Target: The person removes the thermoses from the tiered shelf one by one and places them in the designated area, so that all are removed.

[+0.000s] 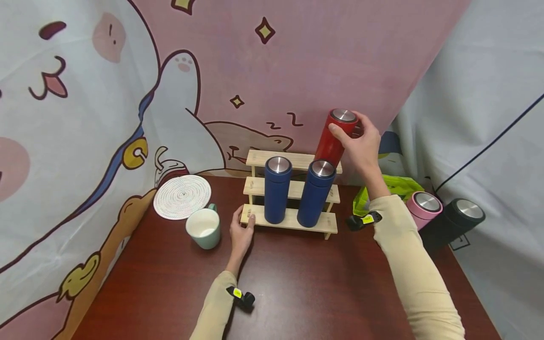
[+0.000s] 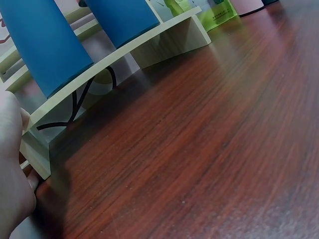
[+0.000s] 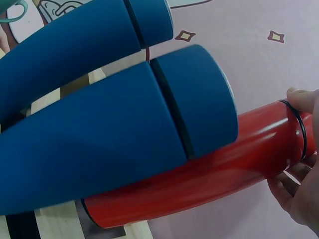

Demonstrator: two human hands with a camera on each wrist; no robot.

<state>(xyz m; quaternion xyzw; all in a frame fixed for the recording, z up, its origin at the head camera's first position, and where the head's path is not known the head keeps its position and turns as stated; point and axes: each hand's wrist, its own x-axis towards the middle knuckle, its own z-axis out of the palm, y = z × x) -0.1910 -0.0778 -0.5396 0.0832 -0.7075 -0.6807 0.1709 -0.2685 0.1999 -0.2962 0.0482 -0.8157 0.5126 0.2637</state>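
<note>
My right hand (image 1: 361, 145) grips a red thermos bottle (image 1: 330, 141) around its lid end, at the right of the wooden tiered rack (image 1: 293, 160). The red bottle leans slightly; whether its base touches the top tier is hidden in the head view by a blue bottle. Two blue thermos bottles, the left one (image 1: 277, 193) and the right one (image 1: 315, 196), stand on the lowest tier. My left hand (image 1: 241, 232) holds the left end of that lowest tier, thumb on top, as the left wrist view shows with the hand (image 2: 15, 164) at the rack's end.
Left of the rack are a pale green mug (image 1: 205, 229) and a round woven mat (image 1: 182, 197) against the wall. To the right stand a bright green bag (image 1: 397, 186), a pink bottle (image 1: 422, 208) and a black bottle (image 1: 456, 222). A cloth backdrop borders the brown table (image 1: 297, 288).
</note>
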